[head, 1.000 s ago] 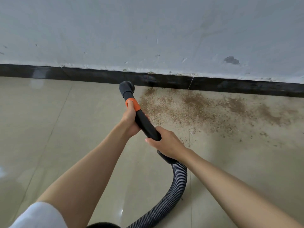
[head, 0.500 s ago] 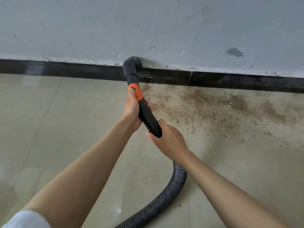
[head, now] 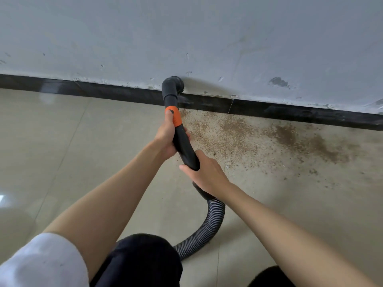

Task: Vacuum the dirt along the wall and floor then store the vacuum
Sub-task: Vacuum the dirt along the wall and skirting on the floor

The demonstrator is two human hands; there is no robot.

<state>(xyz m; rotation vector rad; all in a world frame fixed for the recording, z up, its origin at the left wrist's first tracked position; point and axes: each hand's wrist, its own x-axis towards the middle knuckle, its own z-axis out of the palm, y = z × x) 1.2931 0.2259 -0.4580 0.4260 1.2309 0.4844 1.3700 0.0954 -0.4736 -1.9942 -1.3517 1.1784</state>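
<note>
Over at the near left a white sleeve (head: 44,264) fills the corner, and from it the left arm reaches out across the glossy beige tiled floor (head: 62,152) toward the far wall. The left hand (head: 166,137) is wrapped around the black vacuum wand (head: 184,146), thumb laid up on the orange collar (head: 173,117), fingers curled round the far side of the tube. Just beyond that hand the wand bends into the black nozzle head (head: 173,83), which sits against the pale grey wall (head: 186,34) right at the top edge of the dark baseboard (head: 269,109). Just to the right and nearer comes the right hand (head: 207,172), clamped over the lower end of the wand, so both hands grip the same tube, left farther, right nearer. From under the right hand the ribbed grey hose (head: 209,226) curls down and back to the left, passing behind a dark trouser knee (head: 143,259) at the near edge. Right of the wand, a wide scatter of brown dirt (head: 269,137) lies on the tiles along the baseboard, stretching well off to the right. Above it the wall carries a dark scuff (head: 278,81).
</note>
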